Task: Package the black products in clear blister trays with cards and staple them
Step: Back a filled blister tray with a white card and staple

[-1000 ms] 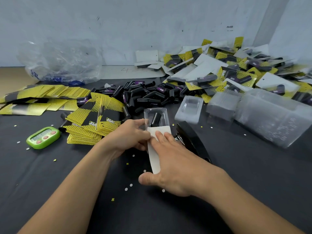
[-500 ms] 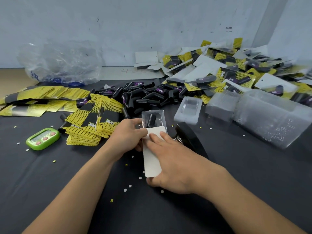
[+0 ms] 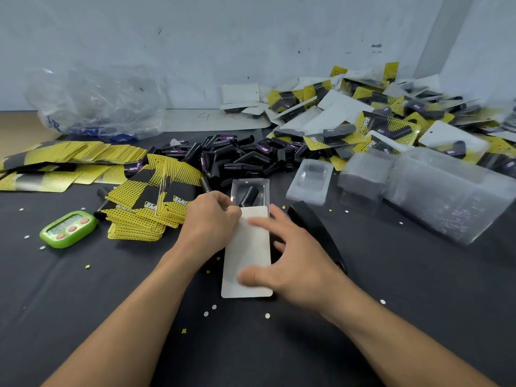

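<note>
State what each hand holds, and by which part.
Left hand pinches the tray at its left edge, where the card meets it. Right hand grips nothing; its fingers press flat on the card.

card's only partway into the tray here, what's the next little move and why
Probably slide the white card forward with the right hand, whose flat fingers and thumb rest on it, while the left hand steadies the blister tray. Most of the card lies outside the tray and the black product is uncovered, so stapling with the stapler looks premature.
</note>
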